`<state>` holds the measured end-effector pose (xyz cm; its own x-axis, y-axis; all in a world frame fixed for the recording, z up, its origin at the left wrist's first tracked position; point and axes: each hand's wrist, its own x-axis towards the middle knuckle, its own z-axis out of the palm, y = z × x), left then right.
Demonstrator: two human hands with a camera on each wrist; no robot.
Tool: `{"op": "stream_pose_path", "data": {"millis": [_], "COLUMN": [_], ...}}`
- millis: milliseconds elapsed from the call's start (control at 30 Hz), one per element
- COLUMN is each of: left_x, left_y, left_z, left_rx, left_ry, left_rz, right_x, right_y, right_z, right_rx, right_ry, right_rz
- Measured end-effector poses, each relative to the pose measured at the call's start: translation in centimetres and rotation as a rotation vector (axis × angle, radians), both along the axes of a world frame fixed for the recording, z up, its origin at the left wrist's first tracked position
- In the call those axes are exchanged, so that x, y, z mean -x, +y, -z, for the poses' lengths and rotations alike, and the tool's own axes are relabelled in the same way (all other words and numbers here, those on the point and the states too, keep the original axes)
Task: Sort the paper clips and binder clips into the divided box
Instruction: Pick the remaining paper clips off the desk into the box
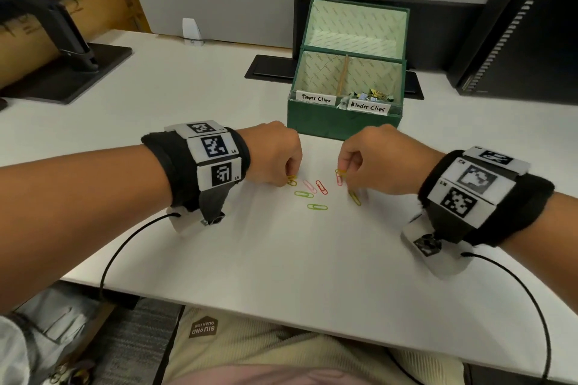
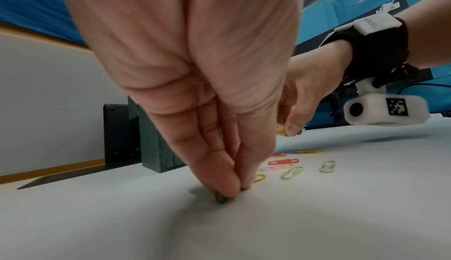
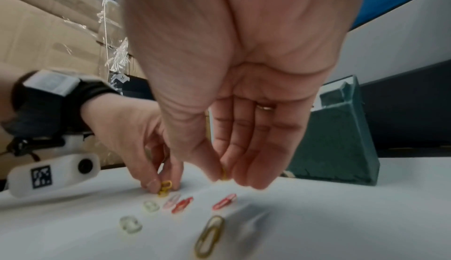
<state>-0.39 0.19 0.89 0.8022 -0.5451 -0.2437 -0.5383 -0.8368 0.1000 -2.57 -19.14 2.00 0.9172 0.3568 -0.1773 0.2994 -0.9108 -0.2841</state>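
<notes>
Both hands are working mid-tabletop, just in front of the box (image 1: 344,121) standing toward the far edge. The left hand (image 1: 275,156) is pinching a clip (image 3: 165,186) against the tabletop (image 1: 281,259); its colour is seemingly yellow, though one view differs. The right hand (image 1: 378,159) is pinching a yellow clip (image 1: 341,172) off the surface. Loose clips (image 1: 316,193) are lying between them. Binder clips (image 1: 372,95) are sitting in the box's right compartment.

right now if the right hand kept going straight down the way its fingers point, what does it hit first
Probably the table itself: the right hand points down, pinching a yellow clip. The red clip lies just beside that line, though depth is unclear.
</notes>
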Motion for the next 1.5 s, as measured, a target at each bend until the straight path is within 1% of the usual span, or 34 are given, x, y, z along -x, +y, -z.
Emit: {"op": "stream_pose_path", "data": {"millis": [133,200,267,333,467,667,733,900,1233,1500], "left_x": [-0.2,-0.3,-0.5,-0.6,-0.7,-0.4,-0.4,-0.6,-1.3,-1.0], "left_y": [0.3,0.3,0.3,0.1,0.0,-0.6,-0.8,-1.2,-0.6,0.1], "left_z": [0.2,0.2,0.3,0.3,0.1,-0.1,0.0,-0.1,-0.7,-0.8], "left_rx": [0.018,0.011,0.009,0.018,-0.007,-0.116,-0.161,-0.254,-0.227,-0.289], "left_ry": [-0.004,0.009,0.010,0.013,0.028,-0.034,-0.055,-0.070,0.036,0.075], "left_rz": [0.024,0.034,0.033,0.022,0.013,0.053,0.063,0.065,0.019,-0.005], "right_x": [0.7,0.9,0.8,0.7,0.3,0.5,0.5,0.4,1.1,1.1], "right_y": [-1.1,-1.2,-1.3,-1.3,-1.3,-0.7,-0.6,-0.5,-0.5,-0.5], "right_z": [-0.2,0.4,0.9,1.1,1.2,1.8,1.8,1.8,2.0,1.9], "right_rx": [0.016,0.062,0.095,0.087,0.094,0.228,0.248,0.236,0.242,0.208], "right_ry": [0.115,0.125,0.108,0.095,0.102,-0.028,-0.041,-0.015,-0.025,0.003], "right_rz": [0.005,0.015,0.036,0.063,0.065,0.048,0.028,0.033,0.032,0.048]}}
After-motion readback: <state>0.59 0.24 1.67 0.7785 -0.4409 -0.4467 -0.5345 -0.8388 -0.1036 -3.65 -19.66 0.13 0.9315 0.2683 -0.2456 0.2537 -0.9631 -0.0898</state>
